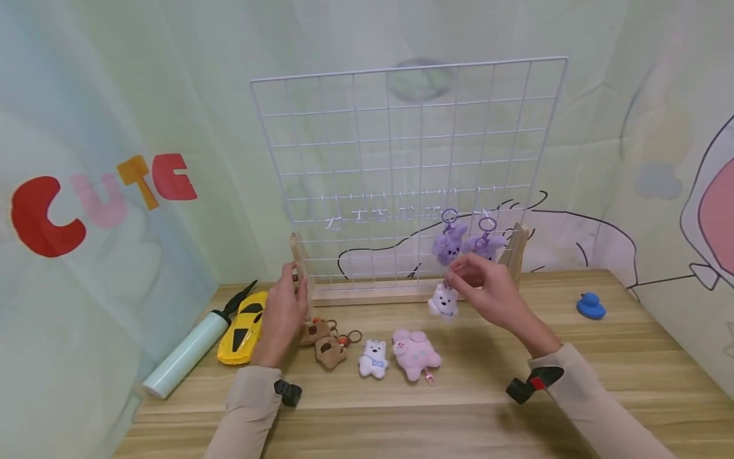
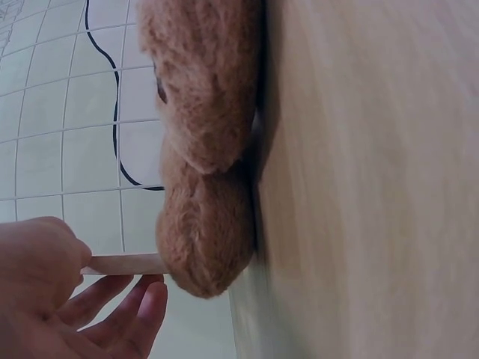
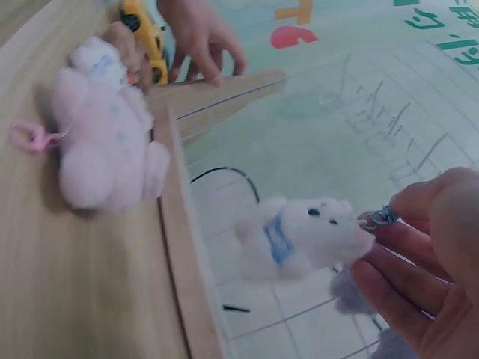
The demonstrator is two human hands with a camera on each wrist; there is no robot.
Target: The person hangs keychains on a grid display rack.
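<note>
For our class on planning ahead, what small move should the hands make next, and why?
Probably raise the white bear to a bare hook on the wire grid. The right hand pinches it by its ring, and two purple toys already hang there.

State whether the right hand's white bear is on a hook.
Off: the right hand pinches the white bear by its fitting, well below the hooks.

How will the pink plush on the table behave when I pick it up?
The pink plush has puffy, rounded limbs, so it will probably squash under a pinch and feel light for its size. Lying flat and broad, it seems unlikely to roll. Its small pink clasp, joined by a link, may dangle.
</note>
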